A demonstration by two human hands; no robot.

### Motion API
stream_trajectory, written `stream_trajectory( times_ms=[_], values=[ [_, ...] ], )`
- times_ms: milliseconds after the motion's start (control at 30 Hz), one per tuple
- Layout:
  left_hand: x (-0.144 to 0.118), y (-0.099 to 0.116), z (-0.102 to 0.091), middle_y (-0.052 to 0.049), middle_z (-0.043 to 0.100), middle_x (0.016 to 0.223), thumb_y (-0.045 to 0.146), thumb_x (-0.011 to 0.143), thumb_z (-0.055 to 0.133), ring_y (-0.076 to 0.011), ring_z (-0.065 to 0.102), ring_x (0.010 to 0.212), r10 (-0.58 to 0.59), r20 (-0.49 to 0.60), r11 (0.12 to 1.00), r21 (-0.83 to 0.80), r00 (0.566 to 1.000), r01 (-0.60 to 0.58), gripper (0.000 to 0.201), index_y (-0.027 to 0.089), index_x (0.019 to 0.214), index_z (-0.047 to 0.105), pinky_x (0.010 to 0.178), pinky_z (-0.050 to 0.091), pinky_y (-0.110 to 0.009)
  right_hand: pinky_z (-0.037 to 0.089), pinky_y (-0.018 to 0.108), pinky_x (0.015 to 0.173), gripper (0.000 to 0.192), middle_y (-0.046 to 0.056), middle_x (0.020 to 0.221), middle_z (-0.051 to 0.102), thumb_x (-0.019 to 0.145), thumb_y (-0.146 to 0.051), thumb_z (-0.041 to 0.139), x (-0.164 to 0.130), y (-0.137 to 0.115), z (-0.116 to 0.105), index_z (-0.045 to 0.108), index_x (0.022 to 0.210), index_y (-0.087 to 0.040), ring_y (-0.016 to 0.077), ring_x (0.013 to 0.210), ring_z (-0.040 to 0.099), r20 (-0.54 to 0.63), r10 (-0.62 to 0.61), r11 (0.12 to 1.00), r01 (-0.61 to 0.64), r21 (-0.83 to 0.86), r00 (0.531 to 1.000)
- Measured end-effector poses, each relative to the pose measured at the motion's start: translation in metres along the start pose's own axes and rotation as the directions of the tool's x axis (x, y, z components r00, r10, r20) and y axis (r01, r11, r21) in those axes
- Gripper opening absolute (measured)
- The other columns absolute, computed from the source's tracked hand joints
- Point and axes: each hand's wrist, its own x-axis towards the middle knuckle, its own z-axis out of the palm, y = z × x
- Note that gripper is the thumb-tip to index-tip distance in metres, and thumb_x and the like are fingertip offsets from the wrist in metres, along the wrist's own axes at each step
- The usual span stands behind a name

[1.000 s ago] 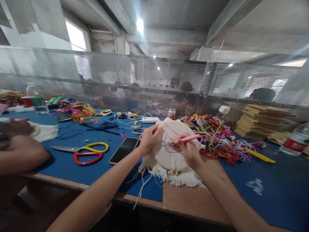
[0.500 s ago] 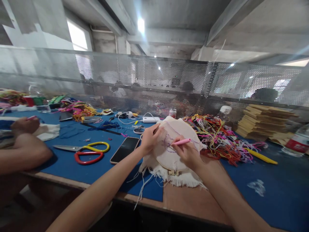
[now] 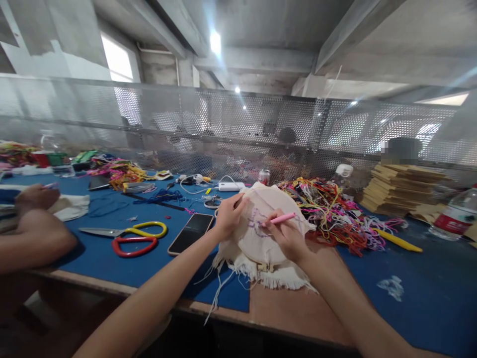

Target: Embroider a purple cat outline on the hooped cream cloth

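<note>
Embroidery hoop (image 3: 261, 238) with frayed cream fabric stands tilted on the near edge of the blue table mat (image 3: 112, 253), between the person's two hands, its lower rim on the mat where the brown table edge begins. From left to right: a co-worker's hand (image 3: 33, 196) rests on white cloth (image 3: 72, 206) at the far left, its forearm lying along the table edge. Yellow-handled scissors (image 3: 126, 230) lie just behind red-handled scissors (image 3: 134, 245), the two touching or nearly so. A dark smartphone (image 3: 191, 232) lies face up just left of the hoop. The left hand (image 3: 229, 215) grips the hoop's upper left rim, fingers curled over the edge. Purple stitching (image 3: 257, 221) marks the stretched fabric at centre. The right hand (image 3: 285, 236) pinches a pink punch needle (image 3: 278, 219), fingers closed around its barrel, tip touching the fabric at the stitching. Behind the hoop stand a small can (image 3: 264, 176) and a white power bank (image 3: 231, 186). To the right lies a tangle of multicoloured threads (image 3: 331, 214), then a yellow tool (image 3: 398, 239), a stack of wooden hoops (image 3: 402, 191) and a plastic bottle (image 3: 456, 214).
</note>
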Motion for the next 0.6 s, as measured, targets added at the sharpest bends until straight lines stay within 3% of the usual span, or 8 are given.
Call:
stream_trajectory(
  times_ms=[167,333,600],
  values=[
    [0.0006,-0.0023,0.0011,-0.003,0.063,0.078,0.034,0.087,0.039,-0.0131,0.050,0.068,-0.003,0.004,1.000,0.002,1.000,0.003,0.034,0.012,0.090,0.065,0.066,0.038,-0.022,0.052,0.027,0.063,0.024,0.003,0.080,0.062,0.088,-0.044,0.042,-0.0002,0.0032,0.0001,0.048,0.083,-0.021,0.0179,0.073,0.066,-0.021,0.094,0.945,-0.083,0.315,0.995],
    [0.0006,-0.0006,0.0001,-0.003,0.064,0.080,0.034,0.087,0.040,-0.0139,0.052,0.070,0.008,0.000,1.000,-0.014,1.000,-0.008,0.033,0.012,0.089,0.065,0.068,0.039,-0.022,0.054,0.028,0.060,0.025,0.002,0.069,0.061,0.084,-0.046,0.048,0.0004,0.0020,-0.0005,0.047,0.083,-0.021,0.0207,0.071,0.067,-0.044,0.118,0.932,-0.095,0.350,0.992],
    [0.0006,-0.0010,0.0000,-0.003,0.064,0.080,0.036,0.087,0.041,-0.0145,0.053,0.071,-0.006,-0.002,1.000,-0.007,1.000,0.006,0.034,0.012,0.087,0.065,0.067,0.039,-0.022,0.052,0.026,0.059,0.027,0.004,0.073,0.064,0.085,-0.047,0.046,0.0003,0.0064,-0.0005,0.046,0.085,-0.020,0.0198,0.071,0.067,-0.056,0.114,0.934,-0.088,0.347,0.992]
  ],
)
